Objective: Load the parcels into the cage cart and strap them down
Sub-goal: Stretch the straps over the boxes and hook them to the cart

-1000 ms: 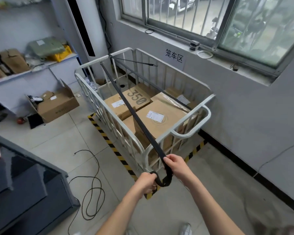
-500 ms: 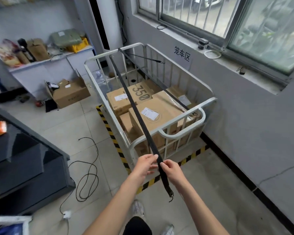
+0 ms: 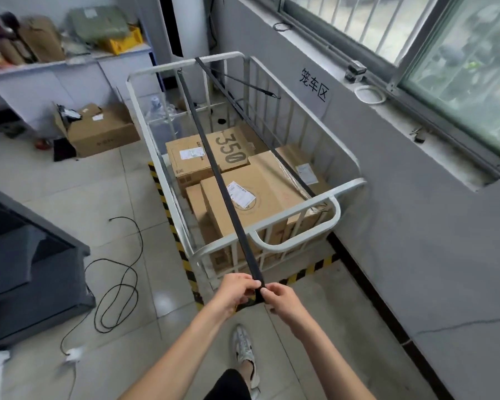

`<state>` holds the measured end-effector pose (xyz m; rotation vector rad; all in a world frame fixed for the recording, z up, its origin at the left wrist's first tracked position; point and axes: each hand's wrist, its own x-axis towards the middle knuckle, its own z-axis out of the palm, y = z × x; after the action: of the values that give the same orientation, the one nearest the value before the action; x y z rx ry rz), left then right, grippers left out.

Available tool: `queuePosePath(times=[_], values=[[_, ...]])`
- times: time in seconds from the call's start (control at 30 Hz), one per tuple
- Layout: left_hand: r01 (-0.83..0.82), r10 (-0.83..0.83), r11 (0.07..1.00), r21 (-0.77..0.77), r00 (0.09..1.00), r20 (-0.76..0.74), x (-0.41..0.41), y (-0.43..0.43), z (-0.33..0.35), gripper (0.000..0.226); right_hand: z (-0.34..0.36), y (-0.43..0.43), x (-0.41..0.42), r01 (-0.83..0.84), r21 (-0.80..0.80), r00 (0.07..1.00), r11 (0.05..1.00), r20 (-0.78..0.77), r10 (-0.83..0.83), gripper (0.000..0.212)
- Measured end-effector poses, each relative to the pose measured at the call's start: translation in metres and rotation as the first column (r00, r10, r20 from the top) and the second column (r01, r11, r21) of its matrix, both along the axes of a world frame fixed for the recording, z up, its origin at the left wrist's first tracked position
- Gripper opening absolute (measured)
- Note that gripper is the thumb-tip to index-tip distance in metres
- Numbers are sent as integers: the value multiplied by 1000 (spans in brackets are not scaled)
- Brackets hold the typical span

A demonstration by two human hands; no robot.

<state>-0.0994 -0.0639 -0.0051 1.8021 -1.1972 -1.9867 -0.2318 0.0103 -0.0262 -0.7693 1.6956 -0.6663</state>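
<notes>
Both hands meet just in front of the near end of the cart: the left hand and the right hand each pinch the near end of a black strap, fingers closed on it, the two hands almost touching. From there the strap runs taut up and away, over the near rail beside the white handle, above the parcels, to the far top rail of the white cage cart. A second black strap lies along the right side of the cart, from the far rail to the near rail. Inside sit several cardboard parcels, one printed "350", two with white labels. The cart stands against a grey wall under a window, on a tiled floor edged with yellow-black tape. To the left lie a black cable and an open cardboard box.
</notes>
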Motion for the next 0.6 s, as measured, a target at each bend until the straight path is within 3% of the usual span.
queuePosePath(times=[0.27,0.47,0.6], values=[[-68,68,998,14,997,-21,-14,-43,7,4,18,-63,-40,-263,59,964,963,-27,265,3],[-157,155,986,-53,987,-41,-13,-77,25,13,36,-116,-62,-428,84,904,900,37,426,25],[-226,224,973,-54,974,-43,-16,-85,28,5,41,-166,-84,-492,76,870,867,15,492,33]])
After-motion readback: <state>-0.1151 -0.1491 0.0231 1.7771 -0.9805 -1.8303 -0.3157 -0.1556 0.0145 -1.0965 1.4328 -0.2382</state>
